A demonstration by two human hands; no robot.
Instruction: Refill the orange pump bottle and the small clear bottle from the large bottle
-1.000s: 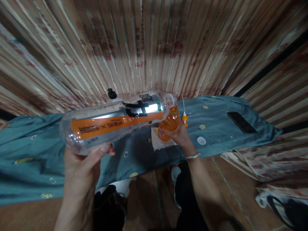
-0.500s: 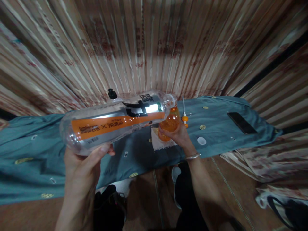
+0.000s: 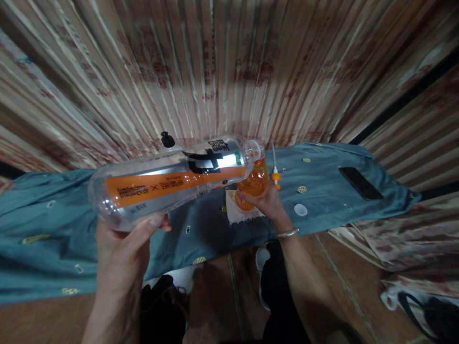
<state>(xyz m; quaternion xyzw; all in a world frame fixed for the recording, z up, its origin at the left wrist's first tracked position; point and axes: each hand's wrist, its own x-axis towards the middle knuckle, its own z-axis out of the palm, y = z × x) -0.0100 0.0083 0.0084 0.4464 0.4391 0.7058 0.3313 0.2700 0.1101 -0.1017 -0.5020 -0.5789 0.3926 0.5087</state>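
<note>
My left hand grips the base end of a large clear plastic bottle with an orange and silver label. The big bottle lies tilted almost level, its neck pointing right, over the mouth of a small orange bottle. Around the lower part of that orange bottle wraps my right hand, steadying it upright on a pale cloth. Whether liquid is flowing between the two is hard to make out. Just right of the hand lies a pump head with an orange collar and a clear tube.
A teal patterned cloth covers the narrow table. On it lie a black phone and a white round cap. A black pump top shows behind the large bottle. Pleated curtains hang close behind and at the right.
The large bottle has turned very slightly in my left hand, its label shifting a little. Otherwise both hands and the orange bottle stay in place.
</note>
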